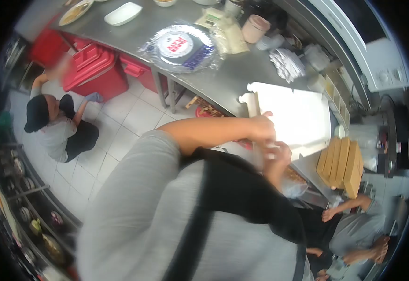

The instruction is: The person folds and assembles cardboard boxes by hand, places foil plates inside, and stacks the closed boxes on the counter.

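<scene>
A white cardboard box point(295, 117), flat and wide like a pizza box, lies unfolded on the steel counter with its pale inside facing up. My left hand point(262, 129) reaches across from the left, its fingers closed on the box's near edge. Right beside it, my right hand point(278, 155) has bent fingers at the near corner of the same box. Motion blurs the right fingers somewhat, and the hands hide part of the cardboard between them.
Brown cardboard boxes point(340, 164) stand to the right. A wrapped pack of paper plates point(178, 47), a crumpled cloth point(286, 64) and a white dish point(123, 14) lie on the counter point(204, 86). One person point(57, 122) crouches by red coolers point(96, 70); another person point(359, 229) is lower right.
</scene>
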Available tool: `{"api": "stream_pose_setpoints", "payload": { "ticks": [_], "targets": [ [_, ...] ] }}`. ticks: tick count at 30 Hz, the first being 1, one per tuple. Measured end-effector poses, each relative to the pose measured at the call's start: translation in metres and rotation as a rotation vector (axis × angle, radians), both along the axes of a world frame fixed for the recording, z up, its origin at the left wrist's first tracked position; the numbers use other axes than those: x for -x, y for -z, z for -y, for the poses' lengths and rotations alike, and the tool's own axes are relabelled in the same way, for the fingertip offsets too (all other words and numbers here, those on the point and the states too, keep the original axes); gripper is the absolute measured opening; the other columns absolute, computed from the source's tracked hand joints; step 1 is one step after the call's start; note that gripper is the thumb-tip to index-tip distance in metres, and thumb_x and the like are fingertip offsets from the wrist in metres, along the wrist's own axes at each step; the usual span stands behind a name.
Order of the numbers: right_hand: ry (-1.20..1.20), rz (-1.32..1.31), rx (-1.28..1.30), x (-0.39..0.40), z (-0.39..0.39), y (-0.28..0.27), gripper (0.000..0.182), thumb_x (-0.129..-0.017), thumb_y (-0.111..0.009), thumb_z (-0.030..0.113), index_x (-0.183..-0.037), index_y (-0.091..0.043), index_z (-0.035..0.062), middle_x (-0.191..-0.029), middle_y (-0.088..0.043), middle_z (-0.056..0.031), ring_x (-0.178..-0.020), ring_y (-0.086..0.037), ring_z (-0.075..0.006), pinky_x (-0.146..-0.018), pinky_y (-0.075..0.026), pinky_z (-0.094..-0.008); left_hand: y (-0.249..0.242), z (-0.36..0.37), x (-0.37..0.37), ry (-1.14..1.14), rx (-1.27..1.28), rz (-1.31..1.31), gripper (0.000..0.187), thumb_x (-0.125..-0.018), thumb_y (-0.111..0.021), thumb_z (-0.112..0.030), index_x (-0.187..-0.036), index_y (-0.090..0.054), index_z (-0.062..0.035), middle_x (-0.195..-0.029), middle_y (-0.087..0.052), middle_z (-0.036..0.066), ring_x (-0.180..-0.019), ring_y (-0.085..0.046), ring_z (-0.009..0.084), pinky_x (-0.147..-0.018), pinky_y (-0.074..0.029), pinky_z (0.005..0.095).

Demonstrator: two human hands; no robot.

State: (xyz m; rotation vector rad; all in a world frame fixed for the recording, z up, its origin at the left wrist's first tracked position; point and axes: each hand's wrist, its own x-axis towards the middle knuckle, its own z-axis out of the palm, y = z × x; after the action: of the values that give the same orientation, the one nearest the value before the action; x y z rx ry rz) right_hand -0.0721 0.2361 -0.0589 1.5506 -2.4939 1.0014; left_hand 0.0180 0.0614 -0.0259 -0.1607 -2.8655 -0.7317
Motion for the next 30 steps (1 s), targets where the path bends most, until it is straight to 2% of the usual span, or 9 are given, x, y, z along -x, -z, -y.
{"api": "stream_pose_setpoints", "payload": {
  "ticks": [7,11,16,19,24,26,28,29,30],
  "targets": [
    [-0.143,-0.091,0.024,0.001,-0.002,-0.017,0.018,-0.067,-0.080,0.011,-0.072,-0.063,0.0092,-0.102,-0.060,-0.0095,-0.102,-0.053,-0.0324,-0.089,-0.037,-0.0448,0.011,-0.008,-0.011,-0.001,0.125,-0.180,0.011,-0.076,-0.064,-0.025,-0.066,-0.064,-0.0202,-0.065,-0.063,0.000,-0.081,-0.061,0.0202,-0.107,-0.025,0.0530],
    [-0.119,-0.134,-0.091,-0.003,-0.003,-0.043,0.020,-0.069,-0.079,0.015,-0.083,-0.065,0.0098,-0.101,-0.063,-0.0088,-0.101,-0.057,-0.0294,-0.093,-0.036,-0.0456,0.010,0.002,-0.021,0.002,-0.039,-0.294,0.008,-0.077,-0.068,-0.026,-0.076,-0.067,-0.0178,-0.070,-0.063,-0.001,-0.086,-0.061,0.0205,-0.107,-0.024,0.0535],
    [-0.096,-0.283,-0.318,-0.004,0.007,-0.035,0.019,-0.079,-0.072,0.018,-0.093,-0.066,0.0070,-0.088,-0.067,-0.0090,-0.093,-0.062,-0.0272,-0.095,-0.038,-0.0440,0.006,0.012,-0.044,0.050,0.133,-0.401,0.026,-0.073,-0.072,-0.029,-0.095,-0.064,-0.0154,-0.091,-0.061,0.002,-0.100,-0.056,0.0222,-0.103,-0.032,0.0455],
    [-0.106,0.027,-0.127,0.028,-0.002,-0.045,0.017,-0.081,-0.070,0.014,-0.094,-0.067,0.0038,-0.087,-0.068,-0.0105,-0.087,-0.063,-0.0279,-0.086,-0.045,-0.0396,0.007,0.022,-0.073,0.109,0.260,-0.368,0.036,-0.070,-0.074,-0.031,-0.099,-0.062,-0.0145,-0.100,-0.057,0.004,-0.103,-0.053,0.0237,-0.098,-0.036,0.0432],
    [0.045,0.258,0.004,0.067,-0.031,-0.161,0.018,-0.085,-0.063,0.004,-0.102,-0.063,-0.0004,-0.094,-0.063,-0.0039,-0.088,-0.056,-0.0105,-0.074,-0.046,-0.0250,0.049,0.028,-0.052,0.041,0.378,-0.297,0.032,-0.073,-0.068,-0.025,-0.104,-0.065,-0.0200,-0.096,-0.056,0.005,-0.099,-0.055,0.0243,-0.087,-0.043,0.0402],
    [0.186,0.131,0.109,0.083,-0.052,-0.209,0.022,-0.085,-0.060,0.008,-0.104,-0.059,-0.0033,-0.097,-0.058,-0.0063,-0.087,-0.053,-0.0142,-0.078,-0.044,-0.0274,0.061,0.018,-0.047,-0.021,0.382,-0.214,0.020,-0.076,-0.062,-0.024,-0.096,-0.068,-0.0216,-0.095,-0.057,0.004,-0.095,-0.056,0.0234,-0.079,-0.046,0.0376],
    [-0.104,0.107,0.253,0.093,-0.071,-0.265,0.021,-0.086,-0.054,0.008,-0.104,-0.059,-0.0017,-0.095,-0.058,-0.0036,-0.089,-0.051,-0.0113,-0.081,-0.041,-0.0263,0.059,0.011,-0.060,0.003,0.366,-0.242,0.015,-0.076,-0.062,-0.025,-0.089,-0.067,-0.0204,-0.093,-0.057,0.003,-0.094,-0.056,0.0235,-0.075,-0.046,0.0369],
    [-0.108,0.064,0.334,0.119,-0.090,-0.280,0.026,-0.086,-0.053,0.007,-0.110,-0.057,-0.0013,-0.117,-0.058,-0.0100,-0.106,-0.052,-0.0168,-0.093,-0.039,-0.0299,0.059,0.007,-0.066,0.015,0.360,-0.257,0.013,-0.076,-0.062,-0.026,-0.086,-0.066,-0.0197,-0.092,-0.056,0.003,-0.093,-0.056,0.0236,-0.074,-0.046,0.0366],
    [0.002,-0.059,0.408,0.113,-0.101,-0.305,0.029,-0.086,-0.062,0.024,-0.105,-0.062,0.0032,-0.110,-0.062,-0.0115,-0.100,-0.058,-0.0222,-0.094,-0.044,-0.0356,0.072,0.002,-0.069,-0.016,0.337,-0.341,0.010,-0.076,-0.061,-0.028,-0.081,-0.064,-0.0199,-0.090,-0.055,0.002,-0.091,-0.055,0.0230,-0.071,-0.046,0.0373]
  ]
}}
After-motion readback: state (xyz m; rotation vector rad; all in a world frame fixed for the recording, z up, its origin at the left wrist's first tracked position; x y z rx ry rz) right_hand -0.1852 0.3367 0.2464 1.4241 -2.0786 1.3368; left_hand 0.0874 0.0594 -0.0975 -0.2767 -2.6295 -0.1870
